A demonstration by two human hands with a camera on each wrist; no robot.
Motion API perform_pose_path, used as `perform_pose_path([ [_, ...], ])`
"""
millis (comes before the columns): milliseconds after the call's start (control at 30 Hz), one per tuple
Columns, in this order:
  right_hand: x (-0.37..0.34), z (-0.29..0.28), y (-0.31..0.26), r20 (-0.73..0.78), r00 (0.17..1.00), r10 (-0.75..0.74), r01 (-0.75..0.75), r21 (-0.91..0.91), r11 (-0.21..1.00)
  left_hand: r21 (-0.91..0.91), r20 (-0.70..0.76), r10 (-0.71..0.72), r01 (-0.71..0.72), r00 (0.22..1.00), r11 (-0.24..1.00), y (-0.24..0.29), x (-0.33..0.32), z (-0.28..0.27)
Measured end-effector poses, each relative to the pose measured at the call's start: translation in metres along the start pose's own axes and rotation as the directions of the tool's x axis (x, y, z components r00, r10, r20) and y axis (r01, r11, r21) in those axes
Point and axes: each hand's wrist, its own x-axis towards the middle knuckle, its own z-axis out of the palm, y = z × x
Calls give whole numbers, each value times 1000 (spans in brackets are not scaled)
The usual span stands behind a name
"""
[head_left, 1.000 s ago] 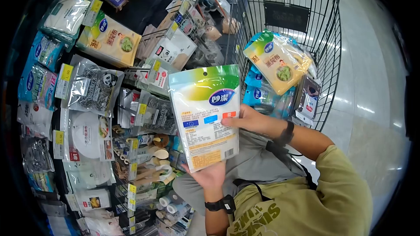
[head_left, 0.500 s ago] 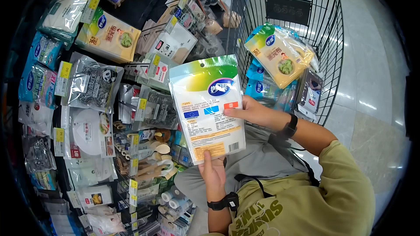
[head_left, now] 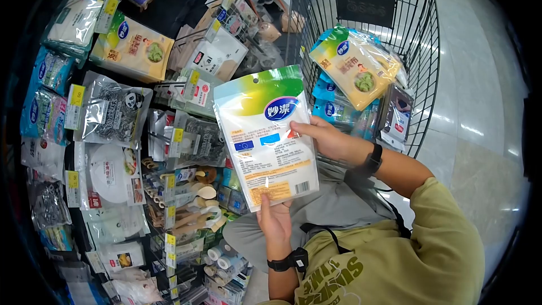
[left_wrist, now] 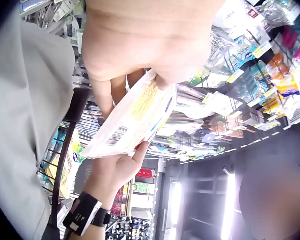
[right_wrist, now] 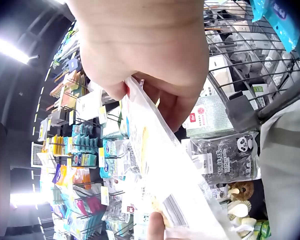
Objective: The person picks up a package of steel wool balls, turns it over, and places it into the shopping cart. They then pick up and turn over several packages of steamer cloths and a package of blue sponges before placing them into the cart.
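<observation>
A flat white, green and yellow package (head_left: 262, 155) is held tilted in front of the body, its printed back and barcode facing up. My right hand (head_left: 333, 140) grips its right edge, thumb over the red mark. At the lower edge my left hand (head_left: 275, 223) pinches it, thumb on the orange panel. In the left wrist view the left hand (left_wrist: 150, 42) holds one end of the package (left_wrist: 132, 117), with the right hand (left_wrist: 112, 175) at the other side. The right wrist view shows the right hand (right_wrist: 140, 45) gripping the glossy package (right_wrist: 162, 160); its fingers are partly hidden.
A wire shopping cart (head_left: 432, 73) stands at the upper right, with a yellow-green package (head_left: 355, 68) and blue packs (head_left: 336, 110) inside. Hanging goods fill the left, including matching yellow packages (head_left: 132, 48), steel scourers (head_left: 116, 113) and wooden utensils (head_left: 195, 217).
The package has shifted up and turned slightly. My left thumb has come onto its lower front, where the hand was beneath the edge before. My right thumb now covers more of the red mark.
</observation>
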Motion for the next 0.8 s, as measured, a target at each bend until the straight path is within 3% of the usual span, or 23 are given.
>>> perform_pose_path([
  [167,-1,2,-8,32,999,15,-18,75,997,-25,62,-44,45,997,999,0,0,-1],
  [800,1,-2,-10,2,998,59,-59,79,995,-138,122,-53,70,991,988,1,-2,-1],
])
